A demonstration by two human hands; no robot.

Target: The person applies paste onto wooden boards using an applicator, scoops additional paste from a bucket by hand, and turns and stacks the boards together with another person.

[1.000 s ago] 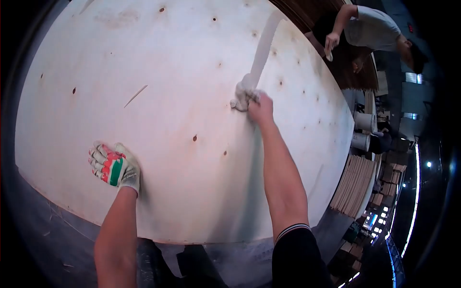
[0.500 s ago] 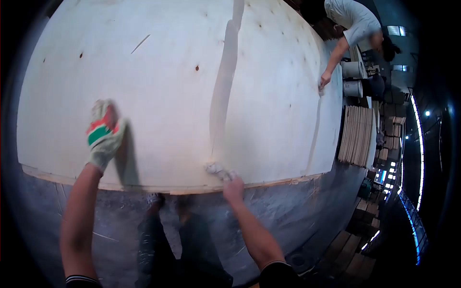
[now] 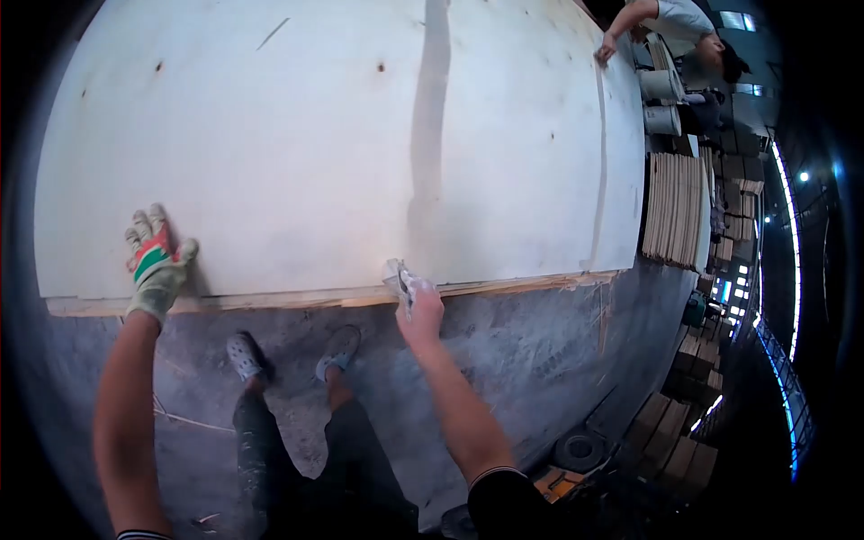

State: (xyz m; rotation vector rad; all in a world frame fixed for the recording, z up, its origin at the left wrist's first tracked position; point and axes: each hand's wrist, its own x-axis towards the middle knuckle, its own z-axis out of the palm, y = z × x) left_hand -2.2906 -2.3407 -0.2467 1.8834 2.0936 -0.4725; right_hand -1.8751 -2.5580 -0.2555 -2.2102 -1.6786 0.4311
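A large pale plywood sheet (image 3: pixel 297 171) spreads out before me, with a grey strip of filler (image 3: pixel 429 117) running across it toward my body. At the near edge, my bare right hand (image 3: pixel 421 310) is closed around a filler-smeared putty knife (image 3: pixel 396 273), its blade at the lower end of the strip. My left hand (image 3: pixel 155 261) wears a white knit glove with red and green bands. Its fingers are spread over the sheet near the left end of the front edge, and nothing is in them.
Across the sheet at upper right, a co-worker's hand (image 3: pixel 607 49) is at a second, thinner filler line (image 3: pixel 601 153). White buckets (image 3: pixel 661 85) and a stack of boards (image 3: pixel 675 211) stand beyond the right edge. My feet are on the grey floor (image 3: pixel 297 423); a tyre-like ring (image 3: pixel 580 450) lies lower right.
My right hand has drawn the putty knife toward me to the sheet's front edge. My gloved left hand has moved left and spread its fingers. The co-worker's hand is farther up the thin line.
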